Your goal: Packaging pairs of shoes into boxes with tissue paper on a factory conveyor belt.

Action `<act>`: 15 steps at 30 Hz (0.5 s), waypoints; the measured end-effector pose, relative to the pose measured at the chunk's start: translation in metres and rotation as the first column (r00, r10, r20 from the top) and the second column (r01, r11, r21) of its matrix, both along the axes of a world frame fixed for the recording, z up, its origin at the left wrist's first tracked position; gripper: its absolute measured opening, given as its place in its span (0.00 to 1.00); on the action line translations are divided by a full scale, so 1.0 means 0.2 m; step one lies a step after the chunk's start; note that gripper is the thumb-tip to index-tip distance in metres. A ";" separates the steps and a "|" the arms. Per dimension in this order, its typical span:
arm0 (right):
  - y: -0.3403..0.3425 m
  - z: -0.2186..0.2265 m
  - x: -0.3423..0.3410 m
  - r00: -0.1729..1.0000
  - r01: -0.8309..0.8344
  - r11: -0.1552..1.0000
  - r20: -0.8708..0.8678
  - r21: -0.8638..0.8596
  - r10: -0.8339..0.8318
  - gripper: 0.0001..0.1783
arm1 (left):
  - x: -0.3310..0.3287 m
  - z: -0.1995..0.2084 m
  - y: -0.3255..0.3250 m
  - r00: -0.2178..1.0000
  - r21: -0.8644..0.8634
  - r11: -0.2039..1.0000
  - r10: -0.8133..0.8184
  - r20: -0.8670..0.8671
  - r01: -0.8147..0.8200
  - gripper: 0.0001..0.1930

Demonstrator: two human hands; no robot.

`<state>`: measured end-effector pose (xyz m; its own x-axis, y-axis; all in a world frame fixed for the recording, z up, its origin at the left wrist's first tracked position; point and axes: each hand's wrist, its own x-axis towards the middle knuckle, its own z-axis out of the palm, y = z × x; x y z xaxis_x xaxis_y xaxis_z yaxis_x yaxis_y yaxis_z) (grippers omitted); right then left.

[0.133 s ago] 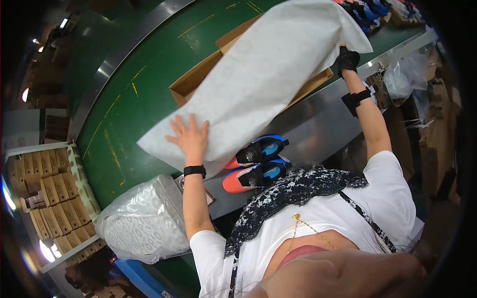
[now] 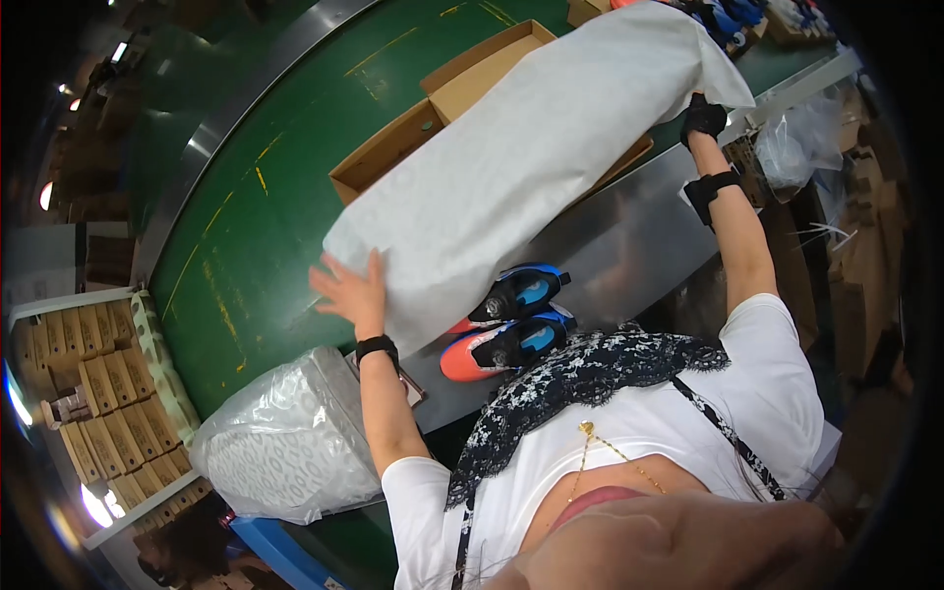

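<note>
A large white sheet of wrapping paper point(image 2: 521, 147) hangs slantwise over an open cardboard shoebox point(image 2: 388, 147), hiding much of it. At its far right corner, my right hand point(image 2: 704, 120), in a black glove, is closed on the paper; the fingertips are partly hidden. My left hand point(image 2: 354, 295) has its fingers spread at the near left edge of the sheet, gripping nothing. Just nearer to me sits a pair of sneakers point(image 2: 506, 339), black and blue with coral toes, partly overlapped by the sheet's lower edge.
A green work surface point(image 2: 226, 256) with a metal edge strip point(image 2: 639, 226) carries the box. A clear plastic bag of patterned paper point(image 2: 285, 438) lies at the near left. Stacked cartons point(image 2: 108, 393) fill a rack at left; more shoes point(image 2: 728, 25) stand at far right.
The sheet's left end has drawn back to the right, baring more of the box. My left hand has shifted slightly left and nearer me, and my right hand slightly right with the paper.
</note>
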<state>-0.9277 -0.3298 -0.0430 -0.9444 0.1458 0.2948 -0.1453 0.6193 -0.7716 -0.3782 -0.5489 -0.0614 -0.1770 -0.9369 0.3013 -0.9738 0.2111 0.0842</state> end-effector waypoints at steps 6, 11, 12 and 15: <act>0.08 -0.03 -0.06 0.886 -0.167 0.844 0.299 -0.509 0.355 0.29 | 0.11 -0.08 -0.01 0.392 0.835 0.368 0.755 -0.526 0.410 0.36; 0.08 -0.19 -0.17 0.890 -0.121 0.778 0.279 -0.617 0.360 0.43 | 0.10 -0.26 -0.08 0.136 0.620 0.680 0.623 -0.770 0.392 0.23; 0.07 -0.18 -0.16 0.933 -0.128 0.861 0.235 -0.493 0.273 0.46 | 0.11 -0.27 -0.09 0.084 0.626 0.692 0.644 -0.761 0.359 0.21; 0.07 -0.04 0.10 0.977 -0.196 0.975 0.068 -0.108 0.204 0.51 | 0.16 -0.33 -0.11 0.070 0.679 0.637 0.709 -0.702 0.365 0.21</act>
